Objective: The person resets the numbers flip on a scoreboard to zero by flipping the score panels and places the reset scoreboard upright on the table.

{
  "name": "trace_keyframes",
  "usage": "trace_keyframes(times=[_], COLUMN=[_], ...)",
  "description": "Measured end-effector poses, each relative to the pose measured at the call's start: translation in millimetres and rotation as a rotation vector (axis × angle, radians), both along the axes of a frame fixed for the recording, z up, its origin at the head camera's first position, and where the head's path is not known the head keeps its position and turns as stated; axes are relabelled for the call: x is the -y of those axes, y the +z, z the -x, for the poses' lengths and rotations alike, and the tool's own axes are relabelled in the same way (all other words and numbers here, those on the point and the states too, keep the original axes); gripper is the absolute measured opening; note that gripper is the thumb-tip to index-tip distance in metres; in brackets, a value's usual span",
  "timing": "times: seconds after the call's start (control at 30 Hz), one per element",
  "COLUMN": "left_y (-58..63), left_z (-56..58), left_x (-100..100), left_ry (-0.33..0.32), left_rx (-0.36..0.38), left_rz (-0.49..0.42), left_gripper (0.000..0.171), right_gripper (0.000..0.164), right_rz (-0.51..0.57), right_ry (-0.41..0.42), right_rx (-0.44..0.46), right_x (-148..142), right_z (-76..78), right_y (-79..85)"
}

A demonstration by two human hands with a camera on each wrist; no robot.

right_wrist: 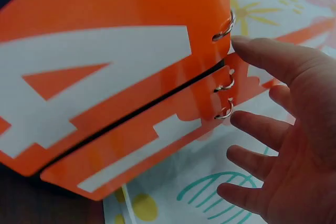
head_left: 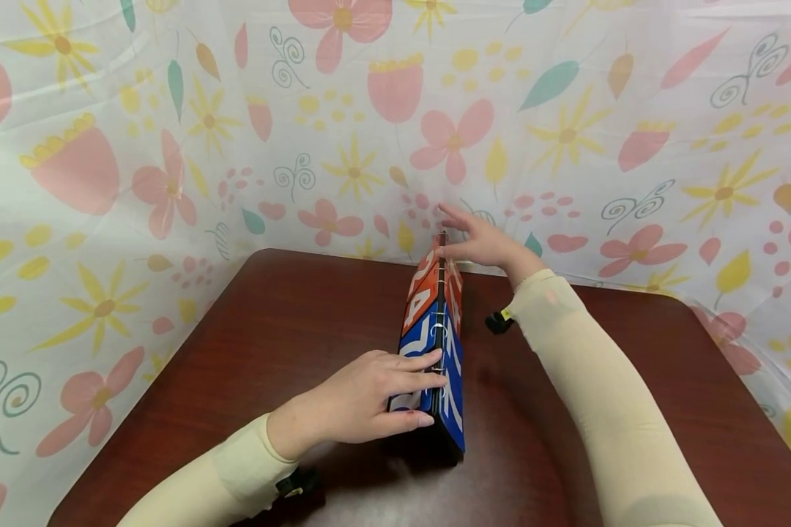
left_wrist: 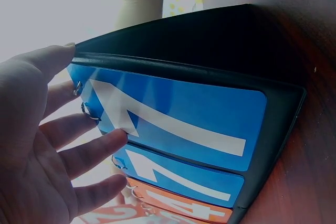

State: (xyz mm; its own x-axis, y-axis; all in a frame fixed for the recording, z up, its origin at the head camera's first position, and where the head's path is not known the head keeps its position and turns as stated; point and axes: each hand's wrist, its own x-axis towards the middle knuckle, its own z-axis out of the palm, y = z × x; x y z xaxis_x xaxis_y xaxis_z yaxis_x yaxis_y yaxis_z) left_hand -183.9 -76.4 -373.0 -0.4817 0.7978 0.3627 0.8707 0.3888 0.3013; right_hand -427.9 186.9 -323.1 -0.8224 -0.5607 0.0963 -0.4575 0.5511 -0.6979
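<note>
A tent-shaped flip scoreboard [head_left: 453, 410] stands lengthwise on the table, with blue number cards nearer me and orange ones farther off. Metal rings bind the cards along its black top ridge. My left hand [head_left: 376, 391] rests across the near part of the ridge, its fingers extended over it. In the left wrist view, a blue card [left_wrist: 189, 124] shows a white digit, and the fingertips lie by the rings. At the far end, my right hand [head_left: 491, 245] has spread fingers. The right wrist view shows its fingertips close to the rings of the orange cards [right_wrist: 147, 3].
The brown wooden table [head_left: 290, 315] extends to both sides of the scoreboard. A flower-printed white curtain [head_left: 343, 117] hangs close behind the table and along its left side. Small black wrist devices [head_left: 499, 320] sit under the cream sleeves [head_left: 606, 410].
</note>
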Motion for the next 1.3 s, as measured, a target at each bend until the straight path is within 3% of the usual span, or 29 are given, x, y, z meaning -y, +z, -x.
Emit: trace_keyframes(times=[0.23, 0.47, 0.83, 1.3], left_y=[1.3, 1.7, 2.0, 0.5], left_z=[-1.4, -2.8, -2.8, -1.0], left_x=[0.6, 0.5, -0.2, -1.4], left_ry=[0.013, 0.025, 0.025, 0.001], left_rx=[0.017, 0.023, -0.017, -0.020], left_rz=[0.010, 0.033, 0.038, -0.005], left_gripper=[0.049, 0.050, 0.050, 0.049], right_gripper=[0.093, 0.072, 0.052, 0.017], right_rz=[-0.082, -0.203, -0.335, -0.431], right_ry=[-0.002, -0.030, -0.036, 0.019], right_rx=[-0.017, -0.073, -0.095, -0.140], right_x=[9.3, 17.6, 28.3, 31.2], right_z=[2.9, 8.9, 4.8, 8.1], right_y=[2.8, 5.0, 22.0, 14.2])
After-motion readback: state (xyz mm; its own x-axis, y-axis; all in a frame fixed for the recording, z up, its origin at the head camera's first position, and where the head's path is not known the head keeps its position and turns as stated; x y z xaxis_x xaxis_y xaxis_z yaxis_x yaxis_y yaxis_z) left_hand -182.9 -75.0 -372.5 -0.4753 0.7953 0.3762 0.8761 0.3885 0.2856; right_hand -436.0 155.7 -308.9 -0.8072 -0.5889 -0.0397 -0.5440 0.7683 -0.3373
